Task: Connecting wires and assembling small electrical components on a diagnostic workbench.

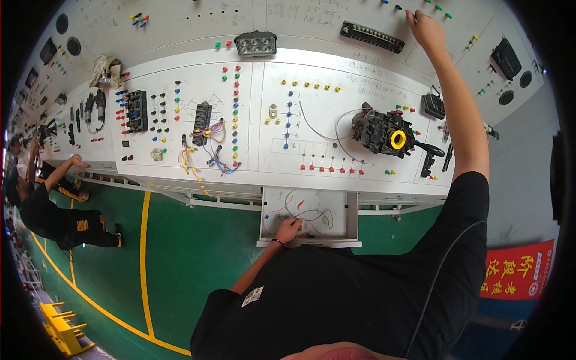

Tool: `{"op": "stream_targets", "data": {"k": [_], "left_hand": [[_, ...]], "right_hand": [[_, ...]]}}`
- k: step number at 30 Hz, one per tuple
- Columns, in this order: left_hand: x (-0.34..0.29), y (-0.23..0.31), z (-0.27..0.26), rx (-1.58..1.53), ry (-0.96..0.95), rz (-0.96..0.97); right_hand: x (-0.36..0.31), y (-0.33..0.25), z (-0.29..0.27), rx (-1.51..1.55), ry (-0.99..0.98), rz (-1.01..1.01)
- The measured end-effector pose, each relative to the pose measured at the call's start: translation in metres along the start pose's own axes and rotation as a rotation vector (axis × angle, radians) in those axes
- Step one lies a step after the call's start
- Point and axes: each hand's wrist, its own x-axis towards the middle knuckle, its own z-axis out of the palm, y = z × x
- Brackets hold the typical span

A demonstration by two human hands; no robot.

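Observation:
My left hand (288,230) reaches down into an open white drawer (348,211) under the bench, its fingers curled around thin red and white wires (312,214) lying there. Stretched far up, my right hand (425,28) has its fingertips against the upper white panel (312,15), beside small green, blue and black plugs (398,7). Whether it grips one of them is hidden by the hand itself. My black shirt fills the lower middle of the view.
On the sloped bench panel sit a black switch assembly with a yellow ring (389,135), a fuse block with coloured wires (202,123), a lamp (256,43) and a terminal strip (372,36). Another person (57,219) crouches at the left on the green floor. A red banner (517,270) hangs at the right.

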Motion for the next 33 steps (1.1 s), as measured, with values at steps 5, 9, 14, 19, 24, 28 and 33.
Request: {"op": "stream_targets", "data": {"k": [5, 9, 14, 19, 24, 28, 33], "left_hand": [[0.0, -0.002, 0.0, -0.015, -0.015, 0.001], [-0.002, -0.002, 0.001, -0.049, 0.029, 0.056], [-0.005, 0.006, -0.001, -0.071, 0.018, 0.055], [-0.003, 0.001, 0.0, -0.039, 0.022, 0.007], [-0.001, -0.002, 0.0, -0.013, 0.02, 0.013], [-0.003, 0.003, -0.001, 0.008, 0.026, 0.03], [-0.002, -0.001, 0.0, -0.003, 0.013, 0.015]], "right_hand": [[-0.001, 0.0, -0.001, 0.016, 0.058, -0.038], [-0.006, -0.014, -0.012, 0.02, 0.074, -0.023], [-0.003, -0.01, -0.003, 0.011, 0.059, -0.039], [0.0, -0.005, 0.0, 0.0, 0.032, -0.052], [-0.001, -0.003, 0.004, 0.02, 0.057, -0.042], [0.002, -0.001, 0.008, 0.017, 0.002, 0.02], [0.002, -0.004, 0.003, 0.058, 0.022, 0.01]]}}
